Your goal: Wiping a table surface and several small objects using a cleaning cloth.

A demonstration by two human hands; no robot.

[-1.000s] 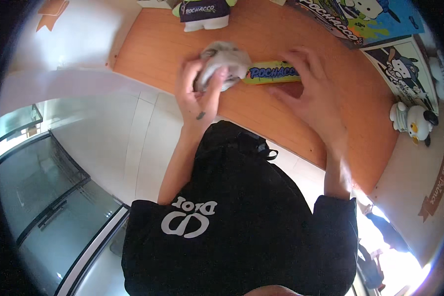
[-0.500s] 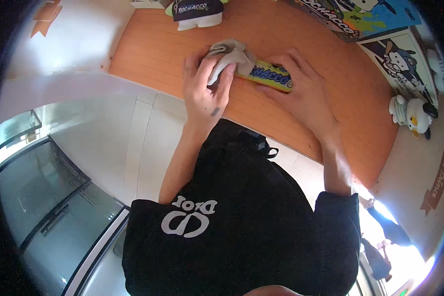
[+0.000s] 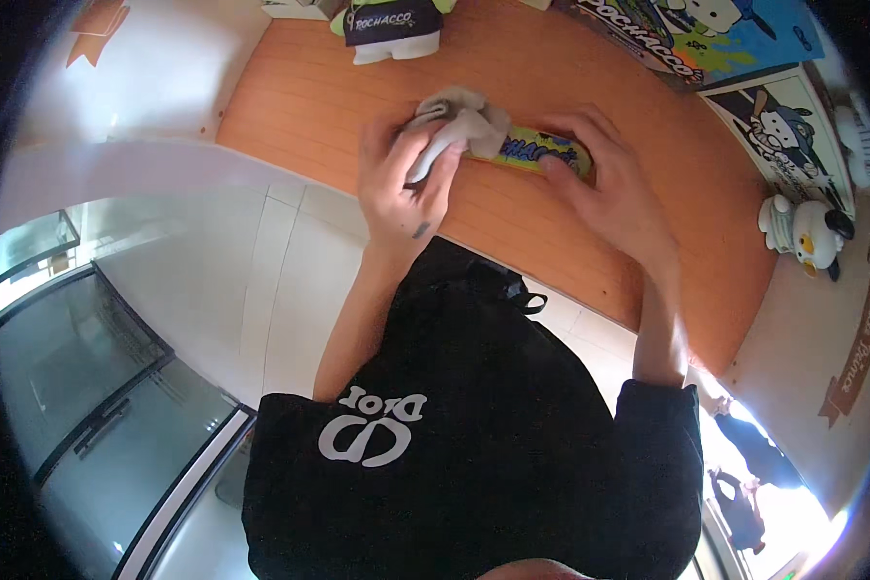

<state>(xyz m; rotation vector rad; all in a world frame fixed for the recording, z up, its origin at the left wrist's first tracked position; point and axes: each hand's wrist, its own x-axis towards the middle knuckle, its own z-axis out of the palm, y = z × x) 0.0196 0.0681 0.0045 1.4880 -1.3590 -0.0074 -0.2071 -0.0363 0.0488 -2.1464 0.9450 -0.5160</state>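
Note:
A grey-beige cloth (image 3: 469, 114) is bunched in my left hand (image 3: 408, 174), with thumb and fingers closed around it. The cloth covers the left end of a small flat yellow-green board (image 3: 524, 148), which has a rounded end and dark blue lettering. My right hand (image 3: 614, 179) grips the board's right end, its thumb on the printed face and its fingers around the far side. Whatever lies under the cloth is hidden. Both hands are over the orange wooden shelf (image 3: 329, 121).
A toy figure (image 3: 394, 34) with a dark top stands at the back left. A colourful poster (image 3: 735, 39), a framed picture (image 3: 783, 130) and a white plush toy (image 3: 810, 232) line the right side. Glass doors (image 3: 135, 474) are at lower left; people (image 3: 744, 483) show at lower right.
My right thumb has moved from the board's near edge onto its printed face. The board's right end has shifted slightly right and away from me. My left hand keeps the cloth.

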